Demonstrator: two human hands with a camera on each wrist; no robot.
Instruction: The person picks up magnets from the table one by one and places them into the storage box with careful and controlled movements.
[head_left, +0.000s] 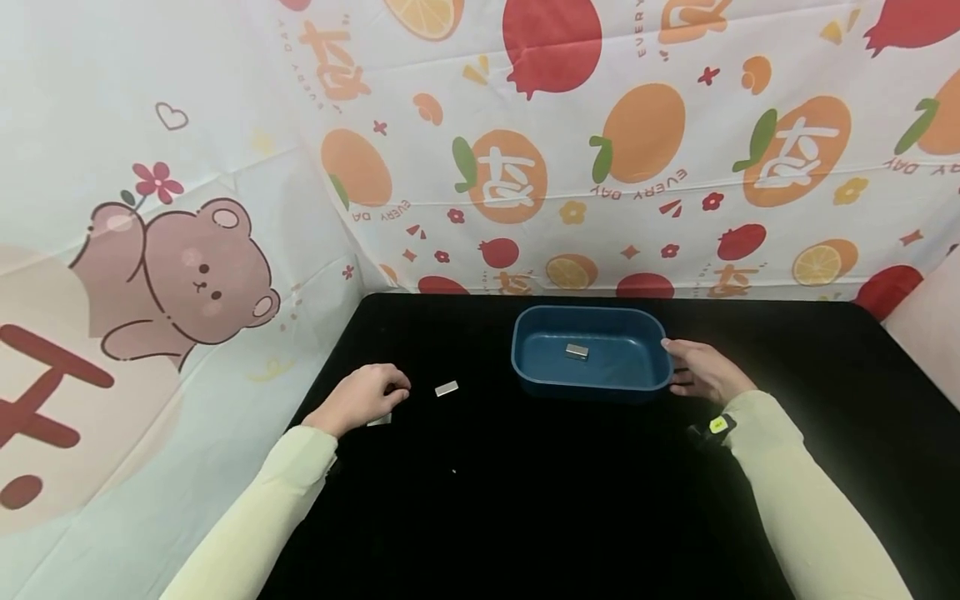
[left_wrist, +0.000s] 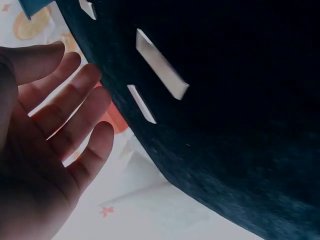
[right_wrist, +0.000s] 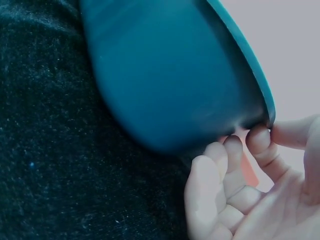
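Observation:
My right hand [head_left: 705,371] pinches the right end rim of a blue plastic tub [head_left: 592,386], thumb on the rim and fingers against the outside wall [right_wrist: 155,75]. Inside the tub lies a small silvery rectangular block [head_left: 577,352]. To the left, my left hand [head_left: 362,398] hovers over the black cloth with loosely bent fingers and nothing in them. A flat silvery block [head_left: 446,388] lies just right of it, and another block [head_left: 380,419] is partly hidden beneath it. The left wrist view shows three blocks, the largest block [left_wrist: 161,66] among them, apart from the fingers.
A black cloth [head_left: 540,500] covers the table. Patterned fabric hangs behind as a fruit-print backdrop [head_left: 570,225] and at the left as a bear-print sheet [head_left: 210,275]. A tiny white speck [head_left: 453,472] lies on the cloth in front.

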